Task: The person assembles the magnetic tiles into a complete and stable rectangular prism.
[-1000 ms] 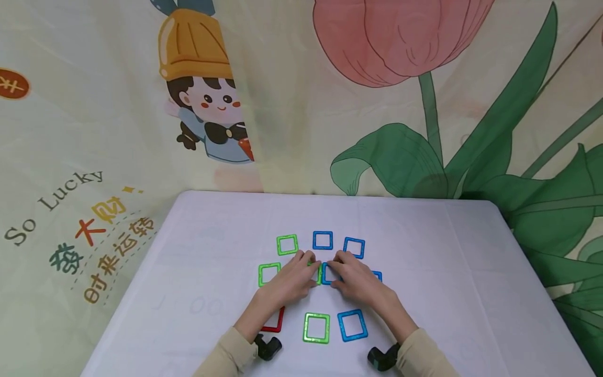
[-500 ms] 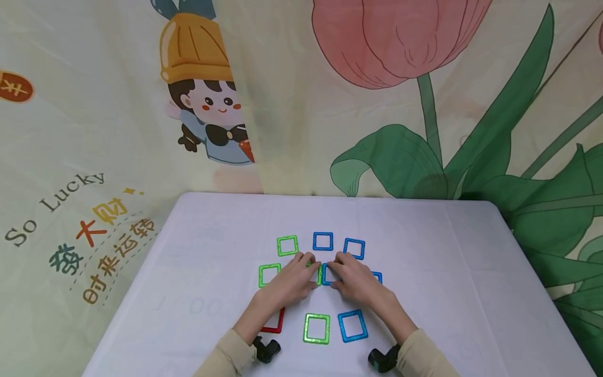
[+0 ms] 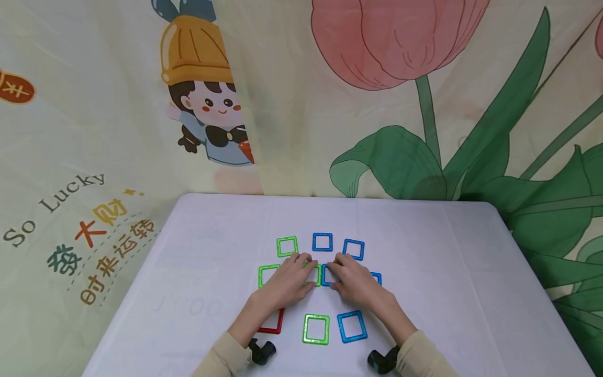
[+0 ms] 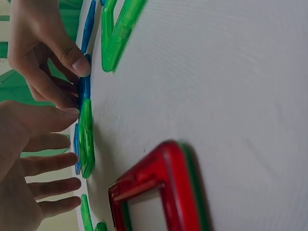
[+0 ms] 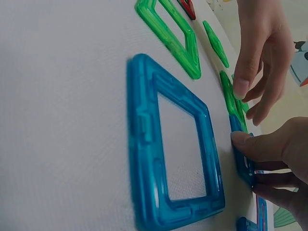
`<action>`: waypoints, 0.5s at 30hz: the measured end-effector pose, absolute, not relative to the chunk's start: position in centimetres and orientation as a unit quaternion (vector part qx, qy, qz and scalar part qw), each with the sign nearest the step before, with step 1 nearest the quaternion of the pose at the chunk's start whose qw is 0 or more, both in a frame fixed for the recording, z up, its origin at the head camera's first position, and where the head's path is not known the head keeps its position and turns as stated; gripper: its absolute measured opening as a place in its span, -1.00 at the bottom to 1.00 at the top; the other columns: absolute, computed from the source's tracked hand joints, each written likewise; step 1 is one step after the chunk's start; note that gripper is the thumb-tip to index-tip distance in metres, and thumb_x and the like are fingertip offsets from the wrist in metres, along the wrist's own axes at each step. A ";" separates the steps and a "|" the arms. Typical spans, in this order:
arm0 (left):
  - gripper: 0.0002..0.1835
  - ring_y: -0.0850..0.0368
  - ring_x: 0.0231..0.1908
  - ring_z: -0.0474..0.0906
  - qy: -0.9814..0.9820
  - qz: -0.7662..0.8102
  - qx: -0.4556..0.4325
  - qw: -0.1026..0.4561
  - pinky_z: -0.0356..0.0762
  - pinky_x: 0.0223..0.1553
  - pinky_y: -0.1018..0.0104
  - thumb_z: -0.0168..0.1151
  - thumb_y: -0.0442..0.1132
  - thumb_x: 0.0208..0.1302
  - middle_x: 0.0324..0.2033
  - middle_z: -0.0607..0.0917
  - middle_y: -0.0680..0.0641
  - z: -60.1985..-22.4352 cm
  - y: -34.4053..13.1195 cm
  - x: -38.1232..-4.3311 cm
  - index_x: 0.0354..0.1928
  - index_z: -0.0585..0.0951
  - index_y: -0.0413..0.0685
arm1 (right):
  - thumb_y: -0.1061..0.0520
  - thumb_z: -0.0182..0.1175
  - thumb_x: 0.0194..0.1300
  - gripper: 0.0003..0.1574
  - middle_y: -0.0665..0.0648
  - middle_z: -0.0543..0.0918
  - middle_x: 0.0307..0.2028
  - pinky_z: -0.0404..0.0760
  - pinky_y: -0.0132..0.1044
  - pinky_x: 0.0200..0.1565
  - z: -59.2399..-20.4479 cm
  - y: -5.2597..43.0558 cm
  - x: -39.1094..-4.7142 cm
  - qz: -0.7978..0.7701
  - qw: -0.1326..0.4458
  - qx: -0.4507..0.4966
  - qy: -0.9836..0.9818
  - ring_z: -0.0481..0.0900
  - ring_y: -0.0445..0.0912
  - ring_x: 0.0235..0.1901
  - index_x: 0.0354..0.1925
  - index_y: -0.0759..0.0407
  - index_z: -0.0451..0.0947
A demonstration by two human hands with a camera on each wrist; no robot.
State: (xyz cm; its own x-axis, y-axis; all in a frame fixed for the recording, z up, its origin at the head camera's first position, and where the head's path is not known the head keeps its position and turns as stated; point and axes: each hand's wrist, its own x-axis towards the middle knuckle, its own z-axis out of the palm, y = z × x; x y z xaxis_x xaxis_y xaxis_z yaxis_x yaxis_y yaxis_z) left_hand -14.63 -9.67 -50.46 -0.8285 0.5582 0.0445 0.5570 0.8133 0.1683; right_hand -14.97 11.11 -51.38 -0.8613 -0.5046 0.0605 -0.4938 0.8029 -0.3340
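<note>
In the head view, a green square magnetic frame tile [image 3: 319, 275] stands edge to edge with a blue square magnetic frame tile [image 3: 325, 275] mid-table. My left hand [image 3: 288, 278] is over the green tile, partly covering it. In the left wrist view its fingers are spread and fairly straight beside that tile [image 4: 86, 139], the thumb close to its upper end. My right hand [image 3: 354, 280] holds the blue tile, thumb on the near side and fingers on the far side, as the right wrist view shows with the blue tile [image 5: 242, 161] in its grip.
Around the hands lie more frame tiles: green [image 3: 287, 239], blue [image 3: 322, 234] and blue [image 3: 354, 242] behind, green [image 3: 260, 276] left, red [image 3: 281, 322], green [image 3: 315, 342] and blue [image 3: 354, 339] in front. In the left wrist view, green shows behind the red tile [image 4: 168, 163].
My left hand has shifted slightly left, its thumb drawing away from the green tile. The right hand stays where it was on the blue tile.
</note>
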 end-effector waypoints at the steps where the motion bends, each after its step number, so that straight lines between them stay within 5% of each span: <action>1: -0.45 -0.04 0.17 0.44 0.952 0.086 0.293 0.000 0.53 0.29 0.04 0.37 -0.04 0.37 0.22 0.56 -0.10 -50.5 -9.8 -14.6 0.32 0.58 -0.12 | 0.10 0.46 0.28 -0.40 0.05 0.61 -0.01 0.68 -0.25 -0.02 -51.4 11.1 -15.0 -0.171 0.016 -0.264 0.949 0.47 -0.11 -0.07 0.26 0.19 0.61; 15: -0.44 -0.14 0.25 0.45 0.957 0.082 0.276 -0.018 0.46 0.35 -0.09 0.37 -0.04 0.37 0.25 0.58 -0.18 -50.5 -11.5 -14.3 0.31 0.57 -0.14 | 0.12 0.46 0.28 -0.39 0.07 0.61 0.00 0.69 -0.22 0.00 -51.4 11.3 -14.9 -0.183 0.012 -0.268 0.946 0.49 -0.09 -0.05 0.26 0.21 0.61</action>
